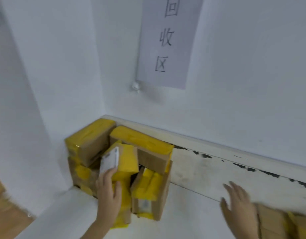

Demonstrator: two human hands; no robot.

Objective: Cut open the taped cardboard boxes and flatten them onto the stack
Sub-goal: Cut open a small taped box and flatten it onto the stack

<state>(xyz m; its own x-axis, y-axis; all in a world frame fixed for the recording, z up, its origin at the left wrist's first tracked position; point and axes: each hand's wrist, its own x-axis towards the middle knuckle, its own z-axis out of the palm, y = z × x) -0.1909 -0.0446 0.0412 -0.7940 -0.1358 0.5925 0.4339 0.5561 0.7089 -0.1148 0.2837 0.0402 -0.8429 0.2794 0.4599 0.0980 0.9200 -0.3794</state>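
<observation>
The left hand [108, 188] grips a small brown cardboard box wrapped in yellow tape [122, 159], with a white label on its side, at the front of a pile of taped cardboard boxes [90, 140] heaped in the corner of the white walls. The right hand [238, 202] hovers released, fingers spread, just beside more brown cardboard [273, 221] at the lower right. A paper sign with hand-drawn characters [167, 40] hangs above.

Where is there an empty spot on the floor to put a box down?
Bare white floor lies between the box pile and the right hand, below the scuffed baseboard. The corner is crowded with taped boxes, and more cardboard fills the bottom right.
</observation>
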